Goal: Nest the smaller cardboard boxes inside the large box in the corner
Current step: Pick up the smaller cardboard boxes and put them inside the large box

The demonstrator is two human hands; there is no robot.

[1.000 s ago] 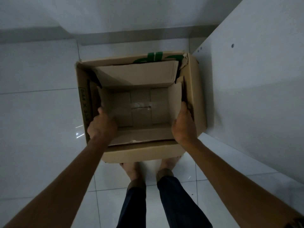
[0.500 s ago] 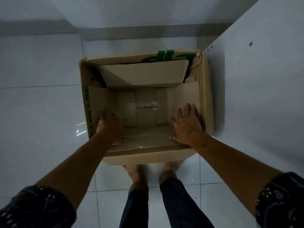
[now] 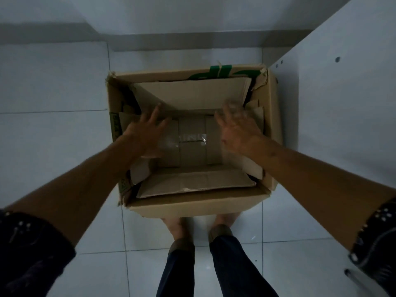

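The large box (image 3: 192, 202) sits on the white tiled floor (image 3: 53, 146) in the corner, its far wall close to the grey skirting (image 3: 182, 42) and its right wall close beside a white panel (image 3: 342, 125) that rises along that side. A smaller box (image 3: 192, 151) already stands nested inside it, mouth open, its taped bottom visible between the hands. The smaller box's flaps are up or splayed: the far flap (image 3: 192, 93) leans back against the large box's far wall, the near flap (image 3: 192, 183) lies folded down toward the person, and side flaps stand along the left and right walls. Narrow dark gaps show between the two boxes at the left far corner and the right far corner, where the large box's rim is torn.

The left hand (image 3: 145, 133) hangs over the left side of the opening, fingers (image 3: 155, 113) spread apart, holding nothing. The right hand (image 3: 237, 131) is over the right side, blurred, its fingers also splayed and empty.

To the left of the box the floor is open. The person's bare feet (image 3: 177, 230) stand just beside the near wall, dark trouser legs (image 3: 225, 264) below them. Dark patterned sleeves (image 3: 27, 254) show at both lower corners.
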